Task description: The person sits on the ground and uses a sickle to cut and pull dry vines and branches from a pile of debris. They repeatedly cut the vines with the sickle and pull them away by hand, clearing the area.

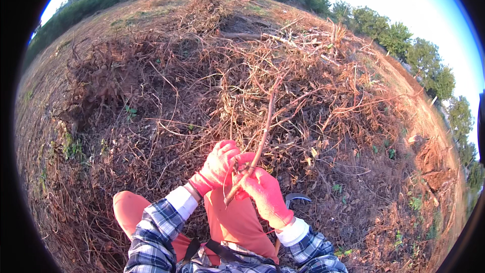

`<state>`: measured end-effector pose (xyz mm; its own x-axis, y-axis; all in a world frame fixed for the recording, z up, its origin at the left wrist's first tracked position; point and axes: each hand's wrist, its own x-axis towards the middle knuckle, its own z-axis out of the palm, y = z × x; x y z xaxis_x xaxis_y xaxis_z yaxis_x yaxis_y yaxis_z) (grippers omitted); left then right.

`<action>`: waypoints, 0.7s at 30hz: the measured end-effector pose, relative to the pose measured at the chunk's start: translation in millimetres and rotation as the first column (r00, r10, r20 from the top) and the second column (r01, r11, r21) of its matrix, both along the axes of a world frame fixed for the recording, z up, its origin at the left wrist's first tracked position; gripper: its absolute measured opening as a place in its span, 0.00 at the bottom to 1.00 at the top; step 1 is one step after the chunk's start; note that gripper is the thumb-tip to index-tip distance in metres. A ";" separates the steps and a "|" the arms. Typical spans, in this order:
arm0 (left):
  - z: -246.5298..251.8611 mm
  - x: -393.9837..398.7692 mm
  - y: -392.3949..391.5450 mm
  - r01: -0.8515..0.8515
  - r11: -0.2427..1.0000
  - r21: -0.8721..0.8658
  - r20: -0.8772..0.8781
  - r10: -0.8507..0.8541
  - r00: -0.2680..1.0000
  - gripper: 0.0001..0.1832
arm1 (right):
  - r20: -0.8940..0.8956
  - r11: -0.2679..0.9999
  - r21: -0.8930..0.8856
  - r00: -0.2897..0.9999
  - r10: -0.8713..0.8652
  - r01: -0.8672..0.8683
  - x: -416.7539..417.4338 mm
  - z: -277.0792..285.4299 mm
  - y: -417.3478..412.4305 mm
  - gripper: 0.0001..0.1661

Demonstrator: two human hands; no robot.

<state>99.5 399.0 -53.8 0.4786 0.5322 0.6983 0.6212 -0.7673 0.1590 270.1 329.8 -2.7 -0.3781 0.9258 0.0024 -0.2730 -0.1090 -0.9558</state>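
Note:
Both hands wear pink-red work gloves and meet in front of my knees. My right hand point(267, 197) is closed around the lower part of a long, forked plant stem point(267, 125), whose cut-looking lower end points down between the hands. My left hand point(216, 168) is beside it, its fingers bent around small stem parts at the same stem; what exactly it pinches is partly hidden. A sickle point(297, 196) with a curved metal blade lies on the ground just right of my right wrist, its handle partly hidden by the arm.
A heap of dry, tangled vines point(303, 72) spreads in front of me, with thicker branches point(284, 40) behind it. A root clump point(102, 76) stands at the left, and another point(435, 163) at the far right. Dry leaves and small green plants dot the ground.

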 end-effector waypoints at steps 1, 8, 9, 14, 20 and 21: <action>10.9 -8.7 -4.9 -0.004 1.000 0.010 -0.021 0.004 1.000 0.19 | 0.013 0.999 -0.020 0.999 0.047 -0.047 4.7 4.5 -1.3 0.17; 32.1 -77.1 -0.3 0.034 0.918 -0.394 0.886 0.370 0.279 0.13 | 0.808 0.854 0.332 0.347 -0.477 0.401 190.3 -175.7 6.6 0.21; 40.2 -73.3 6.8 0.071 0.931 -0.359 0.914 0.335 0.230 0.14 | 0.923 0.901 0.210 0.228 -0.311 0.379 238.4 -230.2 -9.8 0.26; 113.5 -93.3 46.3 0.045 0.939 -0.342 0.914 0.321 0.246 0.14 | 0.899 0.848 -0.424 0.037 0.435 0.317 276.6 -393.1 -110.2 0.40; 161.4 -93.0 79.4 0.031 0.915 -0.403 0.873 0.374 0.313 0.19 | 0.921 0.769 -0.341 0.027 0.390 0.541 191.7 -409.5 -143.9 0.34; 162.5 -89.1 82.4 0.020 0.914 -0.405 0.871 0.379 0.311 0.19 | 0.925 0.777 -0.343 0.045 0.378 0.527 190.5 -399.1 -141.2 0.34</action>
